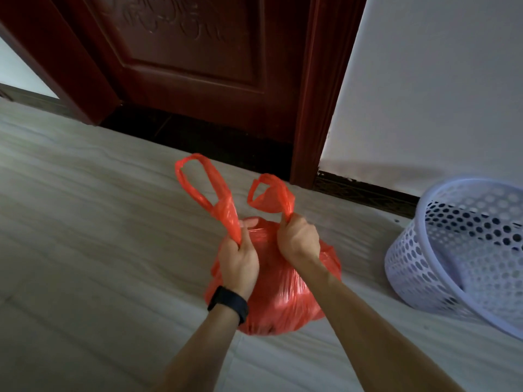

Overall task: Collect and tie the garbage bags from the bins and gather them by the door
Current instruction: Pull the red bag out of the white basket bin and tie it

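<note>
A full red plastic garbage bag (285,301) sits on the pale floor in front of a dark red wooden door (192,66). My left hand (239,258), with a black band on the wrist, grips the bag's left handle loop (206,190). My right hand (297,239) grips the right handle loop (271,193). Both loops stick up above my fists and are apart from each other. The bag's mouth is bunched between my hands.
A pale lilac perforated plastic bin (464,247) stands tilted at the right, by the white wall (438,94). The door frame post (314,108) rises just behind the bag. Pale floor (99,236) stretches to the left.
</note>
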A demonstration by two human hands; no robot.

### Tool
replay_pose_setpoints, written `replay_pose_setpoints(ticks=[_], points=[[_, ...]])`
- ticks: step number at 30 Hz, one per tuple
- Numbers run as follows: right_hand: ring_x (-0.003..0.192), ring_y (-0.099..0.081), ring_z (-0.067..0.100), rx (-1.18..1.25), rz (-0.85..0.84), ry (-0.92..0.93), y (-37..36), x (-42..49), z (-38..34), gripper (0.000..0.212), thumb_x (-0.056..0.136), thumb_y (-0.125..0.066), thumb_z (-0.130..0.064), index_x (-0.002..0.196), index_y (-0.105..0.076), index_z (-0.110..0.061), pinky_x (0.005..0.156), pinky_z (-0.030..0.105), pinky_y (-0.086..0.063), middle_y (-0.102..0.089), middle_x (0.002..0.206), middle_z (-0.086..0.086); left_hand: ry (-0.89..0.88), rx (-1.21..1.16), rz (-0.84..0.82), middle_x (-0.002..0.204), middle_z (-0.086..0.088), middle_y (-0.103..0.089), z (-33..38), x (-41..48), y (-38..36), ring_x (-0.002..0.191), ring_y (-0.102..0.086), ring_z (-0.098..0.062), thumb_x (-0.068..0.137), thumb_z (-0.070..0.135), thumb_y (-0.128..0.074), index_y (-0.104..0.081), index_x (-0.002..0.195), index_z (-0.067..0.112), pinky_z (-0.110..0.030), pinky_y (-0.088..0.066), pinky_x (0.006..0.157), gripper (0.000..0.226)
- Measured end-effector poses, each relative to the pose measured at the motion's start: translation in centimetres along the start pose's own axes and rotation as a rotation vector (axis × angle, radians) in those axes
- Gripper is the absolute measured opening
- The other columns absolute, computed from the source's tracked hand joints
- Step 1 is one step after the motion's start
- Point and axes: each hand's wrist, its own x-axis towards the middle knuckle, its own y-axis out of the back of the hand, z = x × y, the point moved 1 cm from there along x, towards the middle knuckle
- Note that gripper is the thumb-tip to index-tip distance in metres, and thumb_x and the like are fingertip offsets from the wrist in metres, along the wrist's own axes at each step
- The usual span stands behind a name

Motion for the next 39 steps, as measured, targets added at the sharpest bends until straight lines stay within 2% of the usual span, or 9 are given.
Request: replay_pose_setpoints(ticks=[3,8,13,18,23,26,30,35,39], points=[[0.123,-0.057,0.04,-0.067,-0.085,-0.039,0.0,0.6,1.0,0.04,0.103,-0.036,-0.032,0.122,-0.06,-0.006,0.101,0.04,-0.044,-0.063,0.128,0.021,0.126,-0.22,0.01,0.082,0.007,-0.076,1.4,0.6,-0.8,0.091,-0.067,0.004,0.105,0.029,-0.036,-0.063,0.098,0.016,-0.001,-0.039,0.08,0.031],[0.118,-0.059,0.041,0.043,-0.095,-0.039,0.1,0.8,1.7,0.044,0.104,-0.036,-0.036,0.12,-0.061,-0.004,0.098,0.041,-0.045,-0.065,0.124,0.023,0.262,-0.372,0.055,0.042,0.008,-0.047,0.7,0.6,-1.2,0.044,-0.055,-0.009,0.105,0.016,-0.033,-0.057,0.096,0.016,-0.02,-0.046,0.052,0.026],[0.056,-0.059,0.02,0.758,0.039,-0.092,-0.4,-1.2,1.3,0.05,0.106,-0.036,-0.036,0.09,-0.074,-0.006,0.059,0.033,-0.049,-0.07,0.065,-0.005,0.183,-0.069,-0.009,0.042,0.011,-0.047,-0.6,1.0,-0.9,0.04,-0.046,-0.002,0.103,0.019,-0.036,-0.056,0.093,0.022,-0.025,-0.039,0.054,0.023],[0.039,-0.033,0.009,1.097,-0.064,-0.286,0.4,-1.2,0.5,0.036,0.101,-0.041,-0.02,0.066,-0.043,-0.017,0.04,0.023,-0.03,-0.037,0.048,-0.005,0.194,-0.048,-0.057,0.048,0.015,-0.048,-1.1,1.2,-0.8,0.049,-0.044,-0.008,0.099,0.03,-0.043,-0.055,0.078,0.029,-0.03,-0.036,0.058,0.024],[0.066,-0.045,0.019,0.797,-0.109,-0.2,-0.4,-0.3,0.8,0.035,0.078,-0.029,-0.061,0.069,-0.046,-0.032,0.072,0.038,-0.041,-0.044,0.063,-0.008,-0.057,0.153,-0.129,0.069,0.013,-0.061,-0.1,0.0,-1.0,0.066,-0.059,-0.006,0.092,0.048,-0.048,-0.057,0.084,0.031,-0.031,-0.044,0.07,0.021],[0.093,-0.045,0.02,0.667,-0.203,-0.141,-1.0,0.3,0.9,0.065,0.077,-0.016,-0.076,0.105,-0.058,-0.034,0.098,0.046,-0.042,-0.051,0.091,-0.002,-0.14,0.156,-0.202,0.085,0.015,-0.07,0.4,-0.5,-0.4,0.081,-0.064,0.006,0.083,0.063,-0.044,-0.056,0.097,0.039,-0.028,-0.049,0.076,0.03],[0.098,-0.067,0.032,0.331,-0.301,0.026,-1.0,0.6,0.8,0.049,0.094,-0.035,-0.046,0.114,-0.067,-0.014,0.093,0.047,-0.053,-0.072,0.107,0.014,-0.353,0.363,-0.257,0.096,-0.003,-0.069,1.2,-0.8,0.2,0.078,-0.064,-0.009,0.094,0.056,-0.032,-0.05,0.124,0.02,-0.035,-0.049,0.069,0.049],[0.051,-0.056,0.009,0.656,-0.398,-0.013,1.1,-0.8,1.1,0.03,0.096,-0.044,-0.008,0.076,-0.066,-0.009,0.052,0.022,-0.048,-0.063,0.057,-0.002,-0.472,0.764,-0.44,0.104,-0.018,-0.067,1.3,1.3,0.2,0.094,-0.063,-0.041,0.097,0.025,-0.04,-0.048,0.126,0.014,-0.044,-0.047,0.07,0.031],[0.048,-0.05,0.013,0.952,-0.625,-0.092,3.4,-1.5,1.0,0.027,0.087,-0.039,0.001,0.072,-0.062,-0.001,0.058,0.029,-0.04,-0.06,0.062,0.009,-0.625,1.043,-0.439,0.1,-0.011,-0.07,2.5,0.8,0.0,0.093,-0.064,-0.039,0.096,0.026,-0.041,-0.042,0.126,0.016,-0.041,-0.047,0.067,0.032]])
